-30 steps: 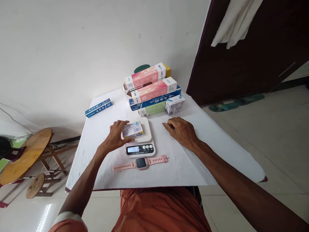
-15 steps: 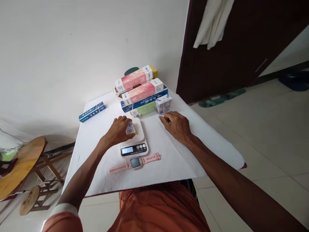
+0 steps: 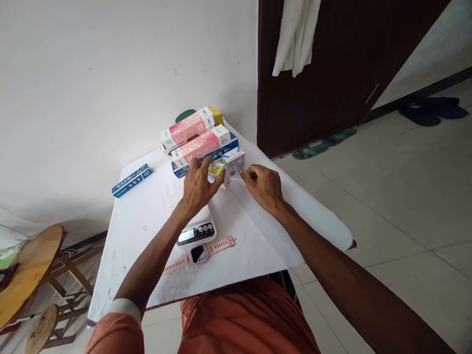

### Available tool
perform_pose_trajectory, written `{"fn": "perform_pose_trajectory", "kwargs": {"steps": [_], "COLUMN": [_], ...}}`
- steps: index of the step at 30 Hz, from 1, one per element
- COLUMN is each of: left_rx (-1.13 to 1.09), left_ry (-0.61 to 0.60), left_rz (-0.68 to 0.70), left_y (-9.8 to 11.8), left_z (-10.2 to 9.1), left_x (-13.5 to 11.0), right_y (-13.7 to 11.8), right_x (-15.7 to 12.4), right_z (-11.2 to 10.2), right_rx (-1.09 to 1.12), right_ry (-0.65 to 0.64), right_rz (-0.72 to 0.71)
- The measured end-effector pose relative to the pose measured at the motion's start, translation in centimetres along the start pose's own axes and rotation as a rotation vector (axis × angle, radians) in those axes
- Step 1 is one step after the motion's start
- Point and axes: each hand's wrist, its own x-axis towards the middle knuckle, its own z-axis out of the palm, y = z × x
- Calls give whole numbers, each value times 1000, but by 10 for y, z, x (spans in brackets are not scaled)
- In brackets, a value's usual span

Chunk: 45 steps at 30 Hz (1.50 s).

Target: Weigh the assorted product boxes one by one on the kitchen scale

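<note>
Small yellow-and-white box (image 3: 216, 168) sat just above frame centre, btwn the two hands: at the L hand's (image 3: 199, 184) fingertips, up and to the left of the R hand (image 3: 263, 187). L hand was nearer, w/ thumb and fingers pinched round it; its long axis was hard to read, most of it being covered. Couldn't tell if its base met the cloth. White box (image 3: 235, 162) stood right next to it, on the right-hand side, in the gap btwn the hands. R hand was curled, thumb against index, tips at the white box's right edge; touching or not, couldn't tell, nor if anything was gripped.

Stacked pink boxes (image 3: 188, 129) lay behind, running lower left to upper right, w/ a long blue carton (image 3: 230, 143) under the front one. Blue box (image 3: 132, 180) lay apart, centre left.

Counter (image 3: 265, 236) had a white cloth; scale (image 3: 197, 233), display lit, was lower centre, w/ pink watch (image 3: 199, 254) just below. Room: dark door (image 3: 332, 73) w/ towel (image 3: 297, 37) upper right, stool (image 3: 44, 305) lower left, tiled floor (image 3: 391, 285) lower right.
</note>
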Motion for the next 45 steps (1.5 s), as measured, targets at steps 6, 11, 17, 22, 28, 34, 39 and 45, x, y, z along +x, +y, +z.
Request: {"fn": "perform_pose_trajectory", "kwargs": {"steps": [6, 11, 17, 22, 28, 34, 39, 45], "left_rx": [87, 94, 60, 131, 475, 467, 464, 419], "left_ry": [90, 38, 25, 278, -126, -314, -417, -508], "left_rz": [-61, -129, -122, -227, -654, -754, -755, -679], "left_y": [-17, -14, -16, -107, -258, -321, -334, -315], "left_z": [39, 45, 19, -33, -76, -79, -87, -113], "left_x": [12, 15, -16, -37, -22, 0, 1, -49], "right_y": [2, 0, -2, -3, 1, 14, 18, 16], "right_x": [1, -2, -6, -6, -6, -5, -4, -5], "right_z": [1, 1, -2, -3, 1, 7, 8, 8], "right_rx": [-14, -1, -29, -51, -79, -95, -111, -120], "right_ry": [-13, -90, -124, -153, -136, -64, -33, -49], "right_rz": [7, -20, 11, 16, -14, -151, -215, -255]}}
